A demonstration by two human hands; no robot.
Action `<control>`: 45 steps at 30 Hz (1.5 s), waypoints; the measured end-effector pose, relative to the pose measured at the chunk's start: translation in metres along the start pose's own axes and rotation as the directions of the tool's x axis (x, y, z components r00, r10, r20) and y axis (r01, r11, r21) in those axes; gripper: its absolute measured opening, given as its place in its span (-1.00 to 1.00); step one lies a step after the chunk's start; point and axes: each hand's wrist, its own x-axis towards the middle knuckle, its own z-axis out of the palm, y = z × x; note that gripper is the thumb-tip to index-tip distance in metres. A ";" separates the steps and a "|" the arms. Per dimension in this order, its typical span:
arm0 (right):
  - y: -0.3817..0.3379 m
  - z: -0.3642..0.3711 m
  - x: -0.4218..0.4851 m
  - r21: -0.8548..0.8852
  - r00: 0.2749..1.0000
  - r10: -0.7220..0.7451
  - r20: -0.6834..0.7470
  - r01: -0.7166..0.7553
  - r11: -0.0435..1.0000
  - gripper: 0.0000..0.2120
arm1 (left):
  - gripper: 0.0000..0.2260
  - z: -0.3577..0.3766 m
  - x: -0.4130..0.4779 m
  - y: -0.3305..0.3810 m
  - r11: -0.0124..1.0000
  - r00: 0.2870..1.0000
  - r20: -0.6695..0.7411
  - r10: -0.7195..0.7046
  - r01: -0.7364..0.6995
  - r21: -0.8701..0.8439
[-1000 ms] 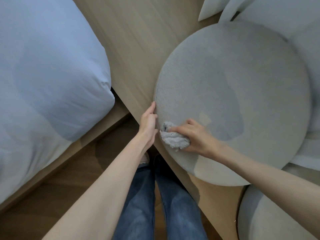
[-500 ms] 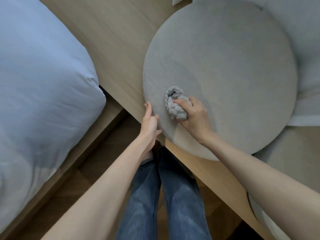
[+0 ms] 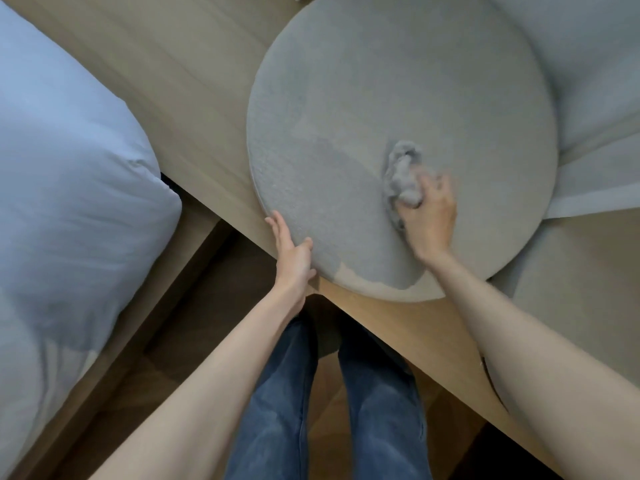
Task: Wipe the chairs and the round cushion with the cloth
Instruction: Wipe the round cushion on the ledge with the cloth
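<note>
A pale duvet (image 3: 69, 168) fills the left side, beside a light wooden platform (image 3: 194, 81). On the platform lies the grey round cushion (image 3: 398, 98), its near rim close to the platform's edge. The left hand (image 3: 292, 252) lays straight fingers along that rim, thumb resting on top. The right hand (image 3: 427, 216), motion-blurred, curls round the bunched grey cloth (image 3: 401, 171), pressing it onto the cushion's near-right part; the cloth sticks out past the fingertips

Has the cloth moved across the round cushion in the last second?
Yes. The cloth, gripped by the right hand, has slid from the cushion rim beside the left hand rightward, toward the cushion's middle.
</note>
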 end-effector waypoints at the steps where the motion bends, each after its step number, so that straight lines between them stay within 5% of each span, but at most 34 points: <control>1: -0.005 0.011 -0.017 0.013 0.999 -0.027 0.037 0.027 1.000 -0.54 | -0.36 0.003 0.000 0.000 1.000 1.000 -0.013 0.001 -0.001 0.000; 5: -0.016 0.023 -0.064 0.048 0.936 -0.292 0.197 0.288 0.956 -0.67 | -0.39 0.012 -0.002 0.002 1.000 0.998 -0.064 0.011 -0.010 0.028; 9: -0.005 -0.014 -0.033 0.133 0.927 -0.320 0.197 0.298 0.945 -0.64 | -0.40 0.019 -0.008 -0.009 0.978 0.989 -0.117 0.095 -0.070 0.195; 16: 0.071 -0.097 0.085 0.049 0.993 -0.032 -0.114 0.038 0.998 -0.50 | -0.31 0.078 -0.013 -0.014 0.928 0.957 -0.263 0.122 -0.016 0.373; 22: 0.111 -0.085 0.133 -0.097 0.987 0.159 -0.035 -0.162 0.982 -0.41 | -0.23 0.095 0.001 -0.011 0.915 0.930 -0.360 0.076 0.078 0.396; 33: 0.099 -0.062 0.134 -0.129 0.988 0.074 -0.138 -0.092 0.987 -0.52 | -0.33 0.079 -0.003 -0.020 0.888 0.938 -0.316 0.143 0.019 0.459; 39: 0.011 -0.001 0.079 -0.023 0.987 -0.144 0.078 0.146 0.989 -0.60 | -0.32 0.075 -0.005 -0.018 0.881 0.953 -0.271 0.137 0.007 0.473; 45: -0.040 0.032 0.020 0.099 0.833 -0.406 0.376 0.399 0.911 -0.54 | -0.29 0.057 -0.007 -0.026 0.883 0.970 -0.178 0.168 -0.068 0.465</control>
